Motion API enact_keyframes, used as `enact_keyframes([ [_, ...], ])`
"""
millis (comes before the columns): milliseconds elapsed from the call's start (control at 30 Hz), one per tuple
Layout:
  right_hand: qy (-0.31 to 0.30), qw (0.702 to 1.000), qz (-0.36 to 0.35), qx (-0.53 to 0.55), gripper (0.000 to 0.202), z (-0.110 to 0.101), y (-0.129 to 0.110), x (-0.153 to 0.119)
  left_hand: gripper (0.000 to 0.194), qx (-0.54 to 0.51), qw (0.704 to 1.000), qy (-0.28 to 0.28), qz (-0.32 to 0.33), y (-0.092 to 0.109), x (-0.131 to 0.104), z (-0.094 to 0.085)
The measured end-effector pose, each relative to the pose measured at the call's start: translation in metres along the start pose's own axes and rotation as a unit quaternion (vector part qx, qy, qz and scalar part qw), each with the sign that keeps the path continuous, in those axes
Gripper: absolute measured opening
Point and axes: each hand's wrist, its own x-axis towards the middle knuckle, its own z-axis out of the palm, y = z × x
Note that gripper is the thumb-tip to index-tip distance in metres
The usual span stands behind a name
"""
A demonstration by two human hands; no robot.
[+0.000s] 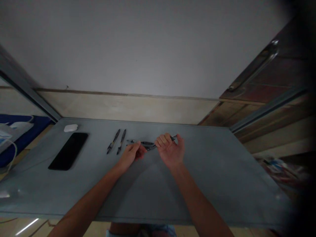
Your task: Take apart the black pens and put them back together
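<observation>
Over the middle of the wide grey bench (222,184): both bare forearms reach in from the near edge, and all the action is around one slim, dark pen (173,138).
Right hand (172,148): fingers curled firmly round that pen, palm turned up, thumb up at its outer end; the pen slants, its other end pointing down towards the opposite hand.
Left hand (130,154): fingers bent and drawn together, right beside the low end of the pen; whether they pinch it, I cannot tell from here!
Behind the fingers: another slim, dark pen (142,142) lies crosswise on the bench, partly lost among the hands.
Left of the hands: a black-and-grey pen (113,142) and its lookalike neighbour (121,141), lying side by side, just apart, both slanting away.
Further left: a large, flat black phone (68,152), screen dark, and just beyond it a small, rounded white case (70,128) near the far edge.
Backdrop: a plain, pale grey wall (135,49).
</observation>
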Motion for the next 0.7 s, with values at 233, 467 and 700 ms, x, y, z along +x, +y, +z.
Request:
enact_keyframes([
  [233, 0.007, 1.0, 0.012, 0.011, 0.049, -0.006, 0.002, 0.002, 0.059, -0.033, 0.999, -0.033, -0.017, 0.007, -0.002, -0.004],
  [467, 0.016, 0.999, 0.035, -0.014, 0.05, -0.015, 0.004, 0.005, 0.061, -0.048, 0.997, -0.039, -0.041, 0.01, -0.001, -0.004],
  [700, 0.027, 0.999, 0.034, -0.011, 0.051, -0.012, 0.005, 0.004, 0.065, -0.047, 0.997, -0.033, -0.049, 0.009, -0.002, -0.002],
])
